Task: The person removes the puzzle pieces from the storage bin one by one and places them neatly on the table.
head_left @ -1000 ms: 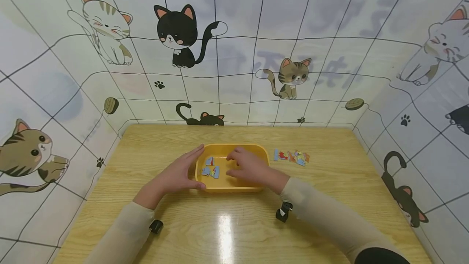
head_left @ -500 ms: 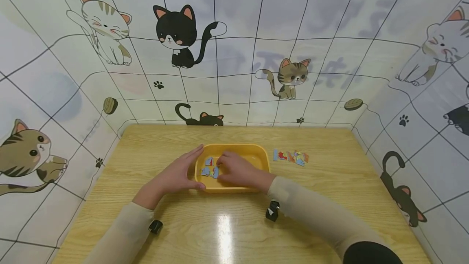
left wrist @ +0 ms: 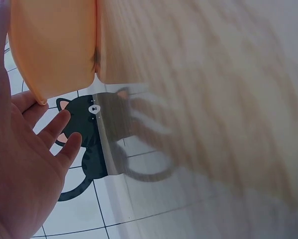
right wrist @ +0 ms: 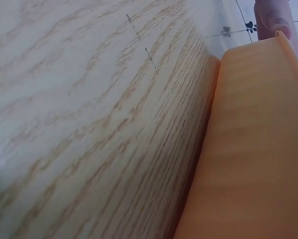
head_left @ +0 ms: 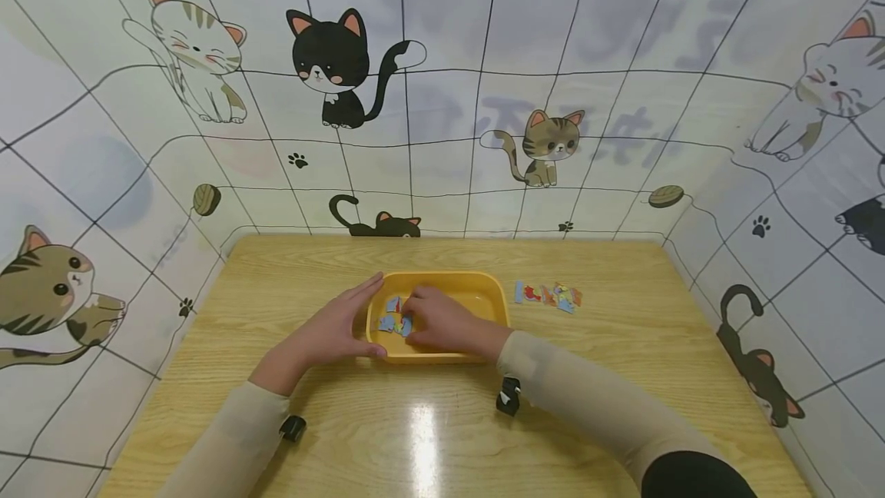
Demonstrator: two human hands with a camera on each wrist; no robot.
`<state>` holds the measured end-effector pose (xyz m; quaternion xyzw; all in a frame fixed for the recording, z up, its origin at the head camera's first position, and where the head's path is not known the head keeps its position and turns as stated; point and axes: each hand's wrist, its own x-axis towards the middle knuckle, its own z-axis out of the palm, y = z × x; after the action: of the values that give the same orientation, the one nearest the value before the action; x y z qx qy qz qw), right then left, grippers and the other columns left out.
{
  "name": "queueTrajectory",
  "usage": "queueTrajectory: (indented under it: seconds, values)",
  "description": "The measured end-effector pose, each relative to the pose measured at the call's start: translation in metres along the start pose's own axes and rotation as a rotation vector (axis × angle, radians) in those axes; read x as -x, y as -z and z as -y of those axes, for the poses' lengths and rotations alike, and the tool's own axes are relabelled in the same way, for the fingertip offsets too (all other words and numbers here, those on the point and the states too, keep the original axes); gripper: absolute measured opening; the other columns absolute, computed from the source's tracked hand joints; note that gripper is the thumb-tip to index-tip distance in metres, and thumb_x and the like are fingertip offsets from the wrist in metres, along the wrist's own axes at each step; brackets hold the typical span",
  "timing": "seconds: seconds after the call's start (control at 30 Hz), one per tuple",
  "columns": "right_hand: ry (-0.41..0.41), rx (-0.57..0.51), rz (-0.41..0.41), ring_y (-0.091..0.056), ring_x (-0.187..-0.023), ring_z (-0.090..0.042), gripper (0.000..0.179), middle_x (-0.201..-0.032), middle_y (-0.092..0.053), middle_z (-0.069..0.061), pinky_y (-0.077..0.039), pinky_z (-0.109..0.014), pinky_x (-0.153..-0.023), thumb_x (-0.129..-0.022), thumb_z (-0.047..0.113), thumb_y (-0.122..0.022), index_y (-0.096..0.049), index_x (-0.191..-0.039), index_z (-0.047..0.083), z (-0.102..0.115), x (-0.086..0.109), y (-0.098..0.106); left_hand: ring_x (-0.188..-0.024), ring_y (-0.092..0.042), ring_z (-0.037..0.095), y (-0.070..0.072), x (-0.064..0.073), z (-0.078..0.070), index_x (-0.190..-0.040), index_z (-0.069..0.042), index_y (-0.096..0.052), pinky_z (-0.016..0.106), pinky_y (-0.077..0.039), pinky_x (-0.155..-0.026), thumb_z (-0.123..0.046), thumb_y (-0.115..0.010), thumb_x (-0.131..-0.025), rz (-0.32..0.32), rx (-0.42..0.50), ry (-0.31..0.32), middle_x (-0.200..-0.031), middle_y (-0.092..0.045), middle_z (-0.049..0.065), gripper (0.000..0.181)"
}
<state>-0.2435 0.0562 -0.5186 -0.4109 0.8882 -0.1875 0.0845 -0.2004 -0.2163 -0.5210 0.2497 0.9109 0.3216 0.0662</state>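
A shallow yellow plastic tray (head_left: 489, 300) lies on the wooden table. My left hand (head_left: 333, 330) holds its left end, thumb by the near corner and a finger at the far one; the left wrist view shows a fingertip on the rim, other fingers apart from it. Several small jigsaw puzzle pieces (head_left: 387, 323), mostly light blue, lie inside at the left. My right hand (head_left: 445, 323) reaches into the tray, fingers bent down beside these pieces. Its fingertips are partly hidden, so whether it pinches a piece cannot be made out. The right wrist view shows the tray's outer side (right wrist: 258, 149).
Right of the tray, a row of joined puzzle pieces (head_left: 549, 295) in blue, red and orange lies on the table (head_left: 332, 436). Behind and at both sides stand cat-patterned walls (head_left: 449, 98). Black wrist cameras (head_left: 508, 396) hang below the sleeves.
Inside the tray my right hand has moved left to the loose pieces, and its spread fingers have drawn closer together. My left hand stays at the tray's left end.
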Motion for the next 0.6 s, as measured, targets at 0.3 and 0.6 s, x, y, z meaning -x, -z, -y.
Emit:
queueTrajectory:
  seconds: [0.3,0.6]
  values:
    - [0.014,-0.038,-0.003,-0.058,-0.103,-0.016,0.041,-0.117,-0.063,-0.004,-0.055,-0.033,-0.096,-0.096,0.027,-0.09,-0.076,-0.129,0.007,-0.0015,-0.0023,-0.0014,-0.168,-0.024,0.035,0.0,0.0003,0.0003,-0.177,-0.013,-0.027,0.063,-0.027,-0.131,-0.057,-0.098,-0.079,0.001,0.002,0.002,-0.185,-0.018,-0.004,0.129]
    - [0.011,-0.091,-0.014,-0.055,-0.098,-0.015,0.032,-0.111,-0.062,-0.003,-0.053,-0.03,-0.09,-0.094,0.023,-0.09,-0.077,-0.119,0.008,-0.0029,-0.0027,-0.0033,-0.167,-0.024,0.035,0.0001,0.0,0.0009,-0.177,-0.013,-0.027,0.062,-0.027,-0.132,-0.058,-0.099,-0.078,0.0,-0.006,-0.003,-0.185,-0.018,-0.003,0.13]
